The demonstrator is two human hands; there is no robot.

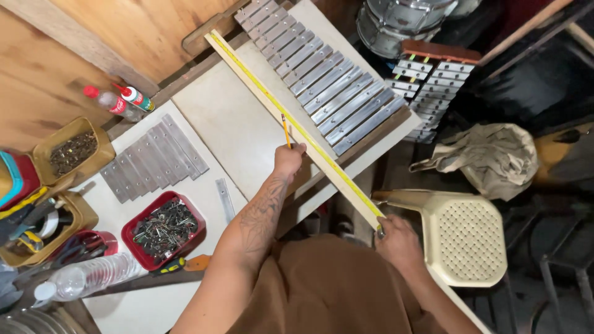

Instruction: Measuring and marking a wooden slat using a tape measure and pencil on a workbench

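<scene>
Wooden strip, tape measure and pencil

A long pale wooden strip (322, 162) lies diagonally across the white board, a yellow tape measure (291, 120) stretched along it, seemingly flat; an orange pencil (286, 130) stands tip-down beside it.

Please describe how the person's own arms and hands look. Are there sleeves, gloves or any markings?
Both arms are bare to the frame edge, with no sleeves showing. The left hand and the right hand wear no gloves. The left forearm carries a large dark tattoo. No rings or watch can be made out. A brown garment covers the body below.

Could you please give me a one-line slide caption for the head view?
Left hand marks with a pencil beside a tape measure that the right hand holds.
</scene>
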